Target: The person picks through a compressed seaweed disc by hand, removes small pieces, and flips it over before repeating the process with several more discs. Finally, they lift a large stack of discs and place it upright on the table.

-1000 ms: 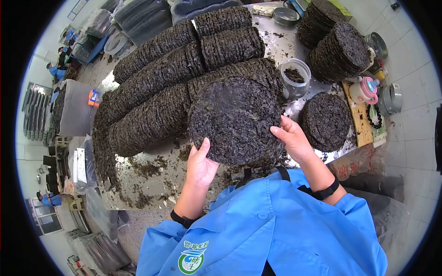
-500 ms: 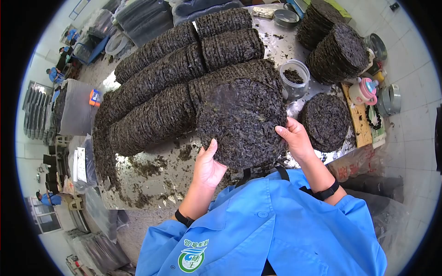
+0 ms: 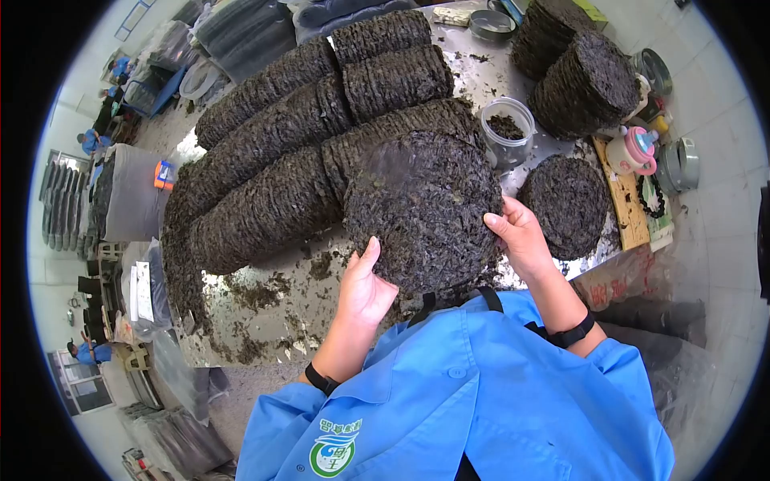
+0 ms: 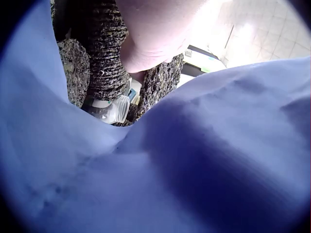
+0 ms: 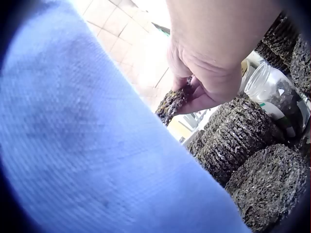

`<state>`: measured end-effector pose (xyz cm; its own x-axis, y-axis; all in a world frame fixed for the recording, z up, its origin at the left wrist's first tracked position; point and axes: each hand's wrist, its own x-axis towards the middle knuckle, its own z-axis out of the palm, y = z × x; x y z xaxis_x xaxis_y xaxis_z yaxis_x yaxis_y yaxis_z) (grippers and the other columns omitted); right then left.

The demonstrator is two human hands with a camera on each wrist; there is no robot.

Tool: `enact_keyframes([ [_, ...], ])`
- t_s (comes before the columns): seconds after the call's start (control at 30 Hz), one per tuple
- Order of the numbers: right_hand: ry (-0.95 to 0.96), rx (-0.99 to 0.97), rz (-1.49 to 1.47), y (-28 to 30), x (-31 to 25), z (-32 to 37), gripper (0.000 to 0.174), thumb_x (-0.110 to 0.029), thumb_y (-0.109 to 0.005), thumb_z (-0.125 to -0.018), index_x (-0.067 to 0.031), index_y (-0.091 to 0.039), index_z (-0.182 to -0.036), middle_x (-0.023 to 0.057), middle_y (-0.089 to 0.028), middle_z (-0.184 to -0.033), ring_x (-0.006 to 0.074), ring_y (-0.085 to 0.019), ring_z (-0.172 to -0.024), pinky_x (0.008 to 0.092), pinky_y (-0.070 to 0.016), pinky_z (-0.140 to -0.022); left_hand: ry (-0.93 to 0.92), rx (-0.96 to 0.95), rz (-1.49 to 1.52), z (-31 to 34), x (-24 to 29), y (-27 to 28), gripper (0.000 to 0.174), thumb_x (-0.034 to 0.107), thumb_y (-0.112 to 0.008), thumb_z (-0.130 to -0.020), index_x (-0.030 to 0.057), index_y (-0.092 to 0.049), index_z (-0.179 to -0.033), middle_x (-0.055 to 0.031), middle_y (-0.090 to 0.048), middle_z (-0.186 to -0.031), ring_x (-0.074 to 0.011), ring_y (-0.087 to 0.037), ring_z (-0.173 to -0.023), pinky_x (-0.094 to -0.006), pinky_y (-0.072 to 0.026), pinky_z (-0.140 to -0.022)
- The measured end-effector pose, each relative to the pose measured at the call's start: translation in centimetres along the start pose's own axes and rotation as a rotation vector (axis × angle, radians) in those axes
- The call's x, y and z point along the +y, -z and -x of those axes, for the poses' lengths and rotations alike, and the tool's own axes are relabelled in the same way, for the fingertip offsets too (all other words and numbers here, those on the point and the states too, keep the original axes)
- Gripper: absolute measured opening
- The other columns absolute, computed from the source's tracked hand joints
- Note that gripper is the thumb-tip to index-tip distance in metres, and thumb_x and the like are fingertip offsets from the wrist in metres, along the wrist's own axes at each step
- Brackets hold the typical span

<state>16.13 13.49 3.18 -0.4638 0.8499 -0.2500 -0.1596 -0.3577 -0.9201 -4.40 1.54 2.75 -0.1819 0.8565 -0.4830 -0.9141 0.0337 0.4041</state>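
Note:
A dark, round dried seaweed cake [image 3: 425, 216] is held up between both hands in the head view, its broad face toward the camera. My left hand [image 3: 366, 293] grips its lower left edge, thumb on the near face and fingers behind, mostly hidden. At the right edge, my right hand [image 3: 525, 240] pinches the rim with the thumb in front. The right wrist view shows this rim [image 5: 172, 104] between thumb and fingers. Behind the cake lie long rows of similar seaweed cakes [image 3: 269, 200] on a metal table [image 3: 277, 317].
A short stack of cakes [image 3: 564, 207] stands right of the right hand, below a clear plastic jar [image 3: 507, 132] with seaweed bits. Taller stacks [image 3: 585, 84] rise at the back right. A pink-lidded cup [image 3: 631, 151] stands by a wooden board [image 3: 620, 192]. Loose crumbs [image 3: 261, 293] lie on the table.
The seaweed cake has shifted slightly right and its face has turned, now showing a rougher, less shiny surface. My left hand moved right with it; my right hand shifted a little right, still pinching.

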Motion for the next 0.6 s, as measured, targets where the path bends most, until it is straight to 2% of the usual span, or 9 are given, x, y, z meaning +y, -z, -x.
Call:
enact_keyframes([
  [0.1, 0.026, 0.019, -0.017, 2.2, 2.2, -0.5, 0.034, -0.017, -0.065, -0.085, -0.0059, -0.056, -0.116, -0.0086, -0.059, -0.088, -0.0017, -0.046, -0.068, 0.0154, -0.0313, -0.053, 0.024, -0.022, 0.004, -0.4, -0.4, -0.5, 0.038, 0.015, -0.059, -0.089, 0.0089, -0.046, -0.124, -0.0081, -0.055, -0.123, -0.027, -0.052, -0.114, -0.0529, -0.0404, -0.097],
  [0.17, -0.019, -0.016, 0.007, 2.9, 1.8, -0.2, 0.035, -0.013, -0.063, -0.086, -0.0039, -0.054, -0.118, -0.0041, -0.062, -0.097, 0.0012, -0.053, -0.077, 0.0173, -0.0403, -0.062, 0.018, -0.016, -0.016, -0.5, -0.7, -1.1, 0.037, 0.015, -0.059, -0.089, 0.0082, -0.047, -0.124, -0.0084, -0.055, -0.123, -0.0267, -0.052, -0.114, -0.0529, -0.0405, -0.097],
  [0.23, 0.052, 0.078, -0.081, 2.4, 2.1, -0.4, 0.022, -0.02, -0.067, -0.084, -0.0068, -0.053, -0.095, -0.009, -0.039, -0.067, 0.0002, -0.037, -0.057, 0.0179, -0.0314, -0.048, 0.019, -0.01, -0.022, -0.6, -0.7, -1.5, 0.035, 0.016, -0.058, -0.09, 0.0074, -0.048, -0.123, -0.0083, -0.056, -0.122, -0.0265, -0.052, -0.114, -0.0515, -0.0407, -0.098],
  [0.37, 0.074, 0.058, -0.139, 2.2, 0.7, -1.0, 0.036, -0.018, -0.066, -0.084, -0.0035, -0.054, -0.114, -0.0039, -0.058, -0.083, 0.0013, -0.05, -0.068, 0.0181, -0.0381, -0.056, 0.048, -0.117, 0.036, -0.3, -0.8, -2.4, 0.032, 0.017, -0.056, -0.091, 0.0071, -0.049, -0.121, -0.0072, -0.057, -0.121, -0.0259, -0.054, -0.113, -0.0479, -0.0417, -0.098],
  [0.4, 0.078, 0.042, -0.201, 1.1, -0.8, -0.9, 0.042, -0.015, -0.065, -0.085, -0.0026, -0.051, -0.122, 0.0019, -0.063, -0.096, 0.0066, -0.057, -0.082, 0.0218, -0.0448, -0.069, 0.057, -0.131, -0.042, -0.3, -0.9, -2.3, 0.03, 0.016, -0.055, -0.092, 0.008, -0.051, -0.12, -0.0083, -0.059, -0.119, -0.0255, -0.058, -0.107, -0.0464, -0.0464, -0.092],
  [0.43, 0.076, 0.041, -0.2, 0.8, -0.9, -1.4, 0.042, -0.015, -0.065, -0.085, -0.0026, -0.051, -0.122, 0.0019, -0.063, -0.096, 0.0066, -0.057, -0.082, 0.0218, -0.0448, -0.069, 0.066, -0.146, -0.12, -0.3, -1.0, -2.5, 0.027, 0.015, -0.054, -0.092, 0.0088, -0.052, -0.118, -0.0095, -0.06, -0.116, -0.0251, -0.061, -0.102, -0.0449, -0.051, -0.086],
  [0.5, 0.516, 0.259, 0.289, 0.4, -1.2, -2.5, 0.042, -0.014, -0.066, -0.084, -0.0044, -0.052, -0.123, 0.0045, -0.064, -0.101, 0.0139, -0.06, -0.089, 0.0253, -0.0459, -0.079, -0.017, -0.056, -0.118, -0.4, -0.8, -3.4, 0.022, 0.013, -0.053, -0.093, 0.009, -0.054, -0.115, -0.0083, -0.063, -0.111, -0.0239, -0.064, -0.094, -0.0412, -0.054, -0.079],
  [0.53, 0.676, 0.401, 0.811, -0.2, -3.3, -1.7, 0.036, -0.012, -0.068, -0.078, -0.0056, -0.059, -0.113, 0.0054, -0.065, -0.097, 0.0199, -0.062, -0.086, 0.0278, -0.0483, -0.075, -0.1, -0.026, -0.129, -0.6, -0.6, -3.5, 0.022, 0.013, -0.052, -0.093, 0.009, -0.054, -0.114, -0.0083, -0.062, -0.111, -0.0241, -0.063, -0.095, -0.0412, -0.0537, -0.079],
  [0.6, 0.844, 0.209, 0.98, -1.9, -4.0, -0.7, 0.032, -0.012, -0.069, -0.074, -0.0063, -0.062, -0.104, 0.0053, -0.064, -0.093, 0.0211, -0.061, -0.083, 0.0294, -0.049, -0.071, -0.227, 0.032, -0.122, -0.7, -0.5, -5.0, 0.021, 0.014, -0.053, -0.093, 0.0089, -0.053, -0.113, -0.0092, -0.062, -0.111, -0.0241, -0.061, -0.099, -0.0403, -0.0524, -0.08],
])
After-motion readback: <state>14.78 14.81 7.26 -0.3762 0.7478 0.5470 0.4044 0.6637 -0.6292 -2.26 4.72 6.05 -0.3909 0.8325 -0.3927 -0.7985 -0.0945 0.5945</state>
